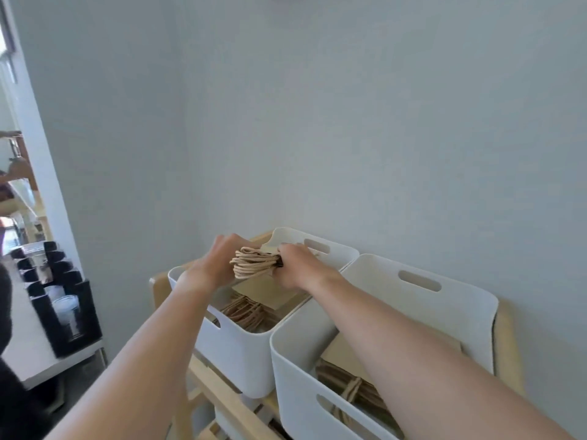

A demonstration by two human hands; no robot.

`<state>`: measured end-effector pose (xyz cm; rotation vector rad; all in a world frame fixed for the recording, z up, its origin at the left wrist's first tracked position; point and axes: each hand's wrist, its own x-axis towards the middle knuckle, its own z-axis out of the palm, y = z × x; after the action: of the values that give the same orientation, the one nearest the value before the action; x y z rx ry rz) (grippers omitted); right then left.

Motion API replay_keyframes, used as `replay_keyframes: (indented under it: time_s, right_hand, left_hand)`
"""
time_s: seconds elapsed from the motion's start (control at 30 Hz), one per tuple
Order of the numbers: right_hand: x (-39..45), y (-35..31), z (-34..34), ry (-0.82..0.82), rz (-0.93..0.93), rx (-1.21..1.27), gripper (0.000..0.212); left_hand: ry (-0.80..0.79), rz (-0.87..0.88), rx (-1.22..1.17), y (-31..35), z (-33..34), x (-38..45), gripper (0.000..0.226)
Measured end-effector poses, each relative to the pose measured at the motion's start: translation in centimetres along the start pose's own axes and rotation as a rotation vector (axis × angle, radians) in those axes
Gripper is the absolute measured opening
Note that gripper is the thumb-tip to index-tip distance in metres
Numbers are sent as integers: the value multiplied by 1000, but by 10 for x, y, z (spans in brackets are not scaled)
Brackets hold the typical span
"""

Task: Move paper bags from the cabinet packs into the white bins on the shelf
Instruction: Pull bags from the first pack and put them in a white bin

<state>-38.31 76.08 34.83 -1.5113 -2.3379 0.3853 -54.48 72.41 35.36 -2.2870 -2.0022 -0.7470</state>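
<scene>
Two white bins stand side by side on a pale wooden shelf (pixel 508 354). Over the left bin (pixel 235 350) I hold a bundle of kraft paper bags (pixel 254 263) by its twisted paper handles. My right hand (pixel 298 265) grips the bundle from the right. On the other side, my left hand (pixel 216 265) holds the handle loops, its fingers behind them. More paper bags lie flat inside the left bin beneath the bundle. The right bin (pixel 301 398) also holds paper bags (pixel 346 369), partly hidden by my right forearm.
A grey wall rises right behind the shelf. To the left stands a black rack (pixel 68 312) with clear cups on a white counter (pixel 38 360). Lower shelf slats (pixel 222 411) show below the bins.
</scene>
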Motion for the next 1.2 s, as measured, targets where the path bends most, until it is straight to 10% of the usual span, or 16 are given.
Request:
replay_keyframes:
  time_s: [0.17,0.53,0.73,0.9,1.2]
  right_hand:
    - [23,8,24,-260,128,-171,38]
    - [42,-1,39,-437,163,-381,105]
    - [43,-4,45,-421,100,-504,121]
    - [42,-11,49,-391,40,-526,104]
    - [50,1,51,-430,154,-494,143]
  left_hand:
    - [-226,-53,-29,-20,19,-1,25]
    - [285,-271,-148,-40,34,19,32]
    - [-85,-171,24,-31,49,28,41]
    - [-71,-136,81,-32,49,28,48]
    - [-26,-159,86,-32,50,29,45]
